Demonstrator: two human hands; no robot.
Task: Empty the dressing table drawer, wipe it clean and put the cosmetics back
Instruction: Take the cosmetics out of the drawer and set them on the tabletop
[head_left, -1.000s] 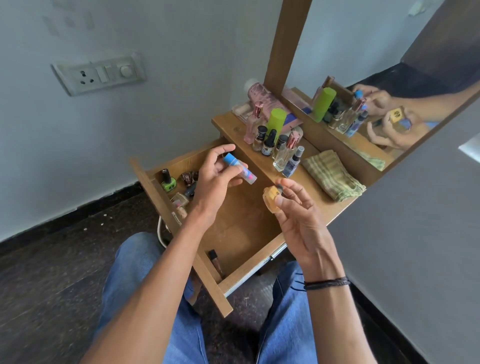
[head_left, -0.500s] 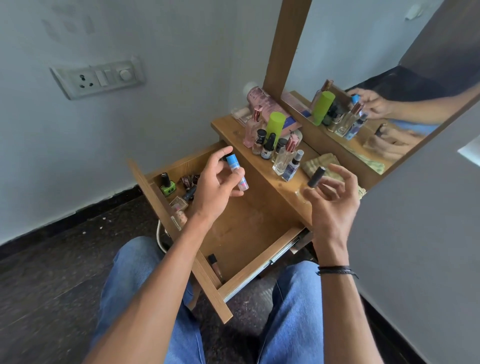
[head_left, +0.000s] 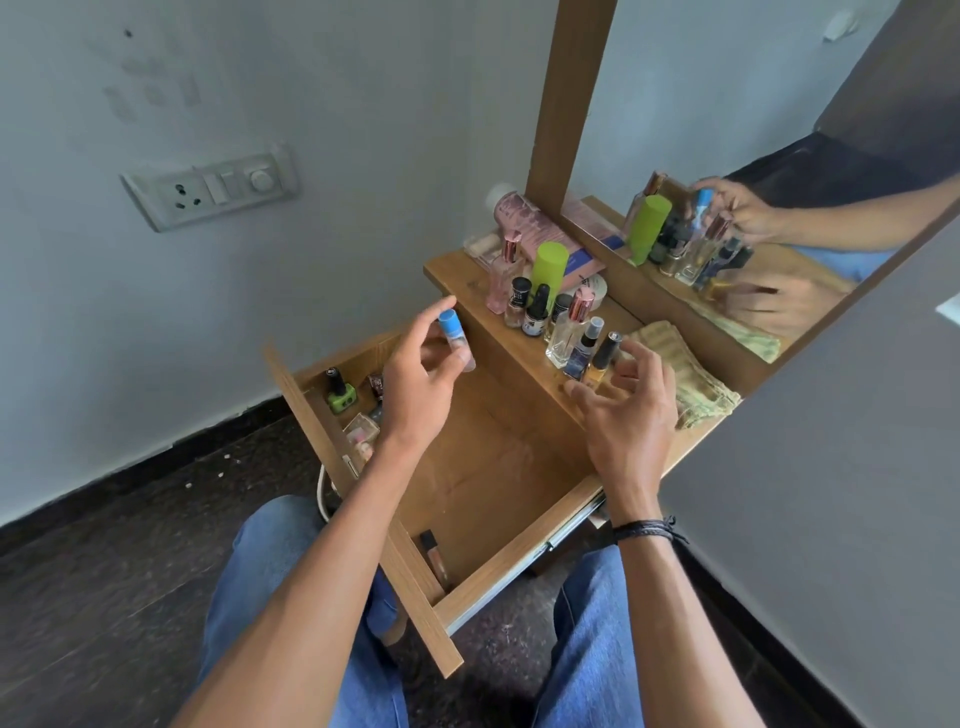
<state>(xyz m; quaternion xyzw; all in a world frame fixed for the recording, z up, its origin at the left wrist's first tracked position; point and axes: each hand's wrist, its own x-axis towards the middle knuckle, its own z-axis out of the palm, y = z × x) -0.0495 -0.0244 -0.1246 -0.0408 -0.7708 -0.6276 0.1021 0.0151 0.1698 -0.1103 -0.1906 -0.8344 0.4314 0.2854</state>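
Observation:
The wooden drawer stands pulled out over my knees. My left hand holds a small clear bottle with a blue cap upright above the drawer's back. An amber bottle with a black cap stands on the dressing table top, at the near end of a row of perfume and polish bottles. My right hand hovers beside the amber bottle with its fingers spread and loose. A green nail polish and several small items lie in the drawer's back left corner. A slim tube lies in the front corner.
A folded green checked cloth lies on the table top right of the bottles. A green cylinder and a pink bottle sit at the back by the mirror. A switch panel is on the left wall.
My right hand carried the amber bottle from over the drawer to the table top and let go of it. My left hand tilted the blue-capped bottle upright and lifted it slightly.

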